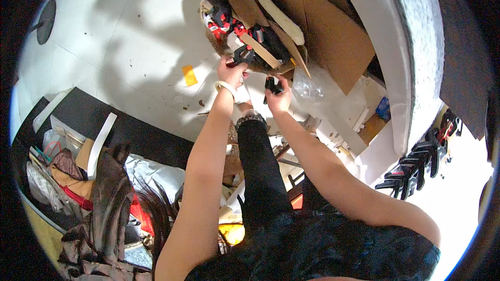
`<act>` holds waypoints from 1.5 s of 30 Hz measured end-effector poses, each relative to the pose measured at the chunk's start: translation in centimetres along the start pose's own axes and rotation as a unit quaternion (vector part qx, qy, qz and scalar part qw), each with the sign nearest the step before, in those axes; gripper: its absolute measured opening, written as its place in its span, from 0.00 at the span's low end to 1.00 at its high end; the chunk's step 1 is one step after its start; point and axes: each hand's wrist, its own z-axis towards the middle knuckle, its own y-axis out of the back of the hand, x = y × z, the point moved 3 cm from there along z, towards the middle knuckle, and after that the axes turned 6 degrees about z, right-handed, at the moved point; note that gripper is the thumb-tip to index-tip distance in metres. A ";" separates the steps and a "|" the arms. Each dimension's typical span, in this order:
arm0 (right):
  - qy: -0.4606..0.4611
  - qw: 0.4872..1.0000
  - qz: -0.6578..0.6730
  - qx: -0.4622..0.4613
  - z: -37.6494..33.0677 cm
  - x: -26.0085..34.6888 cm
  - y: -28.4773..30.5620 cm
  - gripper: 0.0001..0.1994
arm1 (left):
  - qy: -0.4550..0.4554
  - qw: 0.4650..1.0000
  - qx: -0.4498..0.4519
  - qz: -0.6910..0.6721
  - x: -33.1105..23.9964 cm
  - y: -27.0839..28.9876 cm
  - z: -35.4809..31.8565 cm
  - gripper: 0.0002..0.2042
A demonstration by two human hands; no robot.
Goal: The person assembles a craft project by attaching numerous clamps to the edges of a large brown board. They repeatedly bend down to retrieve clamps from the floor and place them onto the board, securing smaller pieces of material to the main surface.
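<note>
Both my arms reach forward to a pile of cardboard and clamps. My left hand (232,72), with a pale bangle on the wrist, is closed around a black clamp (242,54) at the pile's near edge. Just to the right, my right hand (280,97) grips a small black clamp-like piece (271,86); its exact shape is partly covered by my fingers. Beyond my left hand lie several black-and-red clamps (221,22). A light wooden strip (260,51) lies across the pile close to both hands.
Large brown cardboard sheets (333,36) lean at the far right beside a pale padded panel (398,62). Clear plastic wrap (310,87) lies beneath them. Several black clamps (414,169) line the right side. A yellow piece (189,75) lies on the white floor. Bags and cloth (99,192) crowd the left.
</note>
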 end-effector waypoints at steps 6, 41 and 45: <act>-0.002 1.000 0.020 0.018 -6.7 -2.2 3.5 0.34 | 0.009 0.993 0.020 -0.112 3.1 -2.2 -4.4 0.20; 0.197 0.918 -0.204 -0.278 -21.2 -21.9 88.0 0.31 | -0.045 0.811 0.396 0.429 35.4 -61.2 -63.1 0.41; 0.262 0.940 -0.006 -0.218 -24.5 -19.1 89.7 0.32 | -0.084 0.726 0.398 0.555 33.2 -60.1 -68.5 0.27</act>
